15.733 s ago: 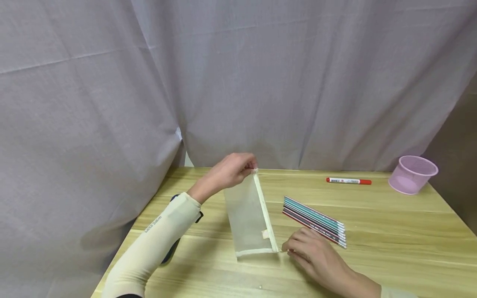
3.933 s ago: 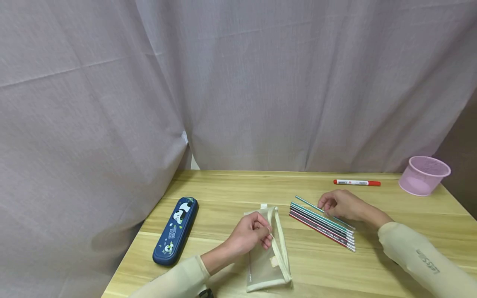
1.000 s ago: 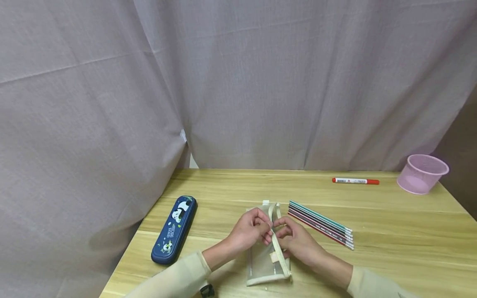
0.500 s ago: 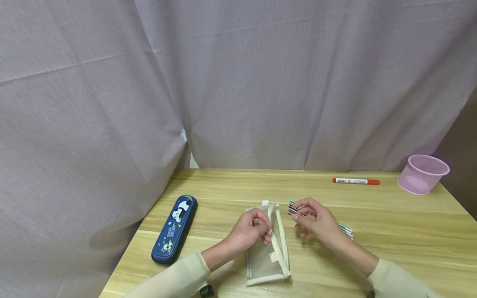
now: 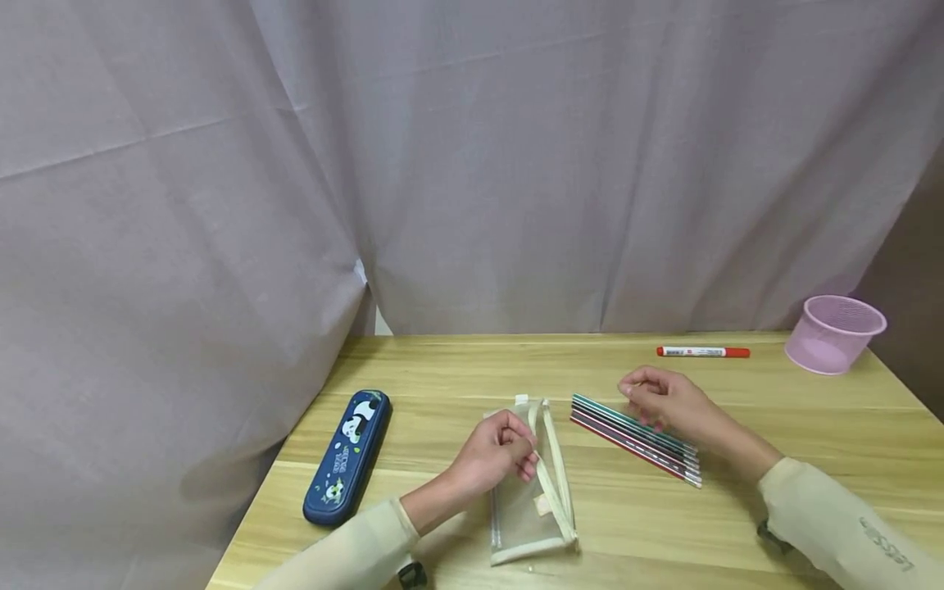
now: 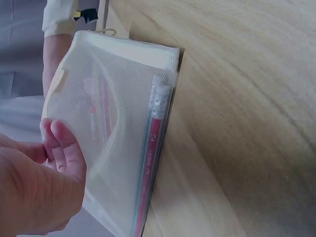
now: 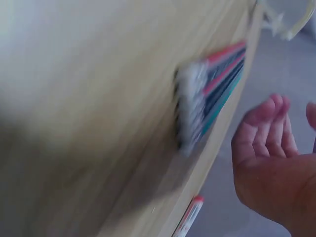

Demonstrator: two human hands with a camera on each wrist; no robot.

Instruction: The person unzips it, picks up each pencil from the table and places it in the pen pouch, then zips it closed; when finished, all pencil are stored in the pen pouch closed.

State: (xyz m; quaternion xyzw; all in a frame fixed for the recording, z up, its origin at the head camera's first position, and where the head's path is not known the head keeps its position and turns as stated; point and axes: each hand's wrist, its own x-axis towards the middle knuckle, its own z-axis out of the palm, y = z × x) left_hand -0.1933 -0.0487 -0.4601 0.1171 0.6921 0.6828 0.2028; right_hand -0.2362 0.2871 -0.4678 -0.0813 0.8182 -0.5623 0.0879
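My left hand (image 5: 496,455) pinches the open zip edge of a cream mesh pouch (image 5: 516,516) near the table's front. Through the mesh in the left wrist view, pencils (image 6: 153,128) with white ends lie along the pouch's fold. My right hand (image 5: 674,406) hovers at the far side of a row of several pencils (image 5: 627,434), striped green, black and red, side by side on the table. Its fingers are loosely bent, and in the right wrist view the palm (image 7: 271,173) holds nothing and is apart from the row.
A blue pencil case (image 5: 347,459) with pandas lies at the left. Behind the pencil row is a red and white marker (image 5: 703,352), and a pink mesh basket (image 5: 833,336) stands at the back right. A grey curtain (image 5: 472,164) hangs behind the table (image 5: 442,369).
My right hand has moved from the pouch's mouth to the right, over to the far side of the pencil row. The left hand keeps its grip on the pouch edge.
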